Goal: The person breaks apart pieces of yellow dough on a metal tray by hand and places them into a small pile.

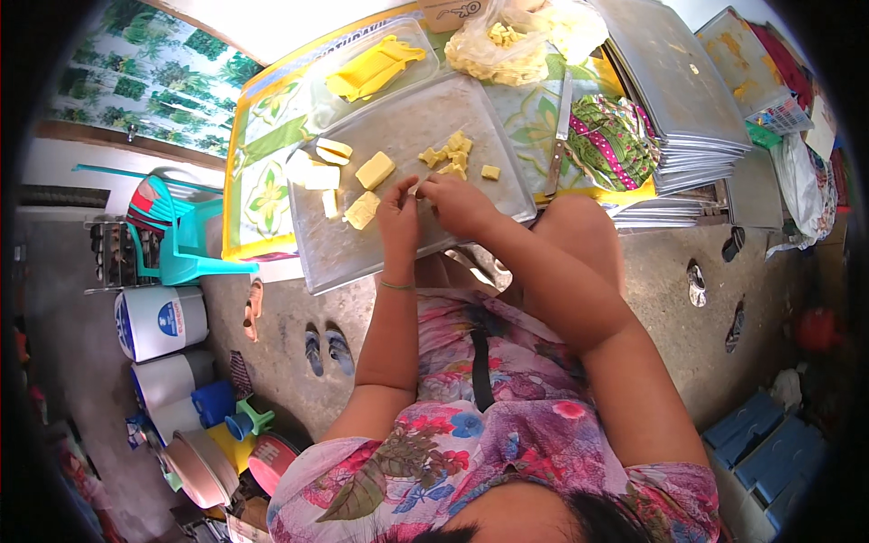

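Note:
My left hand (pixel 398 210) and my right hand (pixel 455 204) meet over the near edge of a grey metal tray (pixel 412 113). Their fingertips are pinched together around something small and pale, too little to identify. Beside my left hand lie several yellow blocks that look like butter or cheese, among them a smooth block (pixel 375 170) and a rougher one (pixel 362 211). Just beyond my right hand is a loose pile of small yellow cut pieces (pixel 450 154), with a single piece (pixel 491 172) apart from it.
A knife (pixel 561 122) lies right of the tray, next to a green and pink patterned cloth (pixel 611 145). Behind are a plastic bag of yellow pieces (pixel 502 54) and a clear container with yellow sheets (pixel 376 68). Stacked metal trays (pixel 674 81) stand right; a turquoise chair (pixel 186 240) stands left.

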The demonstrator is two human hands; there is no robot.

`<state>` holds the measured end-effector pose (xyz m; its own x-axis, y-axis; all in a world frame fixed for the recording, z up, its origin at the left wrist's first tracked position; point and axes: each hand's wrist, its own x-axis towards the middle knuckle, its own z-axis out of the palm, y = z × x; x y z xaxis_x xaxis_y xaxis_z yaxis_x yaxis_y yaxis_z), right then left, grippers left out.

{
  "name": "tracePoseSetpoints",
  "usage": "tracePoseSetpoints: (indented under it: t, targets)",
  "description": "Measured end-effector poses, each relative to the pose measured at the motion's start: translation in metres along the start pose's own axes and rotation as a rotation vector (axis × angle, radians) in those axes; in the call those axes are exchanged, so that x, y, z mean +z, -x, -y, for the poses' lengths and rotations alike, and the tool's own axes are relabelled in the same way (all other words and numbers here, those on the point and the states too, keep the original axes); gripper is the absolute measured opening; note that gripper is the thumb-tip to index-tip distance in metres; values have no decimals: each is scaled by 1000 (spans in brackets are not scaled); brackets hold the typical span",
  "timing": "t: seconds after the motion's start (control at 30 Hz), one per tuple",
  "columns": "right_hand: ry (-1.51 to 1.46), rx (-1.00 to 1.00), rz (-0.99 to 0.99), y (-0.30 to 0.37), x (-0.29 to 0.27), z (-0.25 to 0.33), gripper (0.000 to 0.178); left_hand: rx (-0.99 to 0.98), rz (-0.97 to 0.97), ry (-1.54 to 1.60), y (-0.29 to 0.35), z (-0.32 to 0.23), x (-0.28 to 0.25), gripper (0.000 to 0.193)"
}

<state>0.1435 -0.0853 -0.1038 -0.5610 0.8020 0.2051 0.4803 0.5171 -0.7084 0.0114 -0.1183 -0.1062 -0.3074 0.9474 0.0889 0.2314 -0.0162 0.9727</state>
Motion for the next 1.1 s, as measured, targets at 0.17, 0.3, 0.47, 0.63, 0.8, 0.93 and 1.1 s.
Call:
tracePoseSetpoints:
  t: [0.17, 0.3, 0.47, 0.63, 0.8, 0.93, 1.1]
  targets:
    - [-46, 102, -176, -6, -35, 2, 21, -48, -2, -96, -1, -10, -2, 26]
    - [44, 239, -169, -3, -55, -20, 22, 25, 26, -202, 2, -3, 0, 24]
    - [136, 221, -103, -1, -42, -19, 21, 182, 79, -393, 3, -7, 9, 29]
    - [191, 187, -95, -2, -34, -23, 22, 340, 124, -753, -5, -4, 22, 39]
    - [55, 259, 15, -1, -50, -23, 29, 238, 228, -825, -4, -20, 31, 40]
    - [-268, 306, 53, -3, -63, -24, 39, 129, 244, -515, -5, -23, 36, 42]
    - [-375, 173, -3, -5, -57, -30, 43, 26, 169, 112, -3, -26, 38, 44]
